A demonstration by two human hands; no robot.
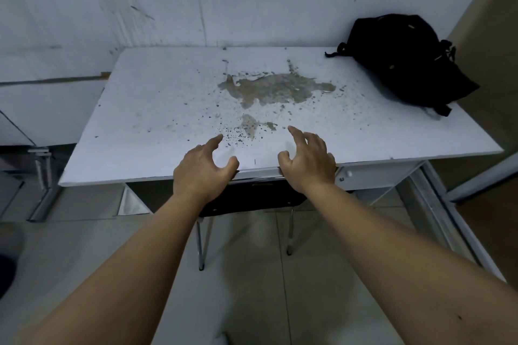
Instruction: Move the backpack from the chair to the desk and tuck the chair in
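My backpack (403, 61) lies on the desk (157, 109), slumped at the far right corner close to the wall (140, 0), with a strap trailing off to its left. It is black and well apart from both my hands.

My left hand (203, 166) and right hand (307, 161) hover side by side over the near edge of the desk — fingers spread and curled, gripping nothing. Whether the fingertips touch the top I cannot tell. My bare forearms reach in from the bottom of the view.

The chair (252, 197) sits pushed under the desk, right below my hands. Only its dark back edge shows past the desk's front, along with two thin metal legs standing on the pale floor (252, 288).

The desk top is white and badly worn — a large brown patch (274, 89) where the surface has peeled in the middle, a smaller one nearer me, and dark flecks scattered around them. A small drawer front (375, 176) with a knob sits under the right side of the desk. To the left, a metal frame (42, 185) stands beside the desk.
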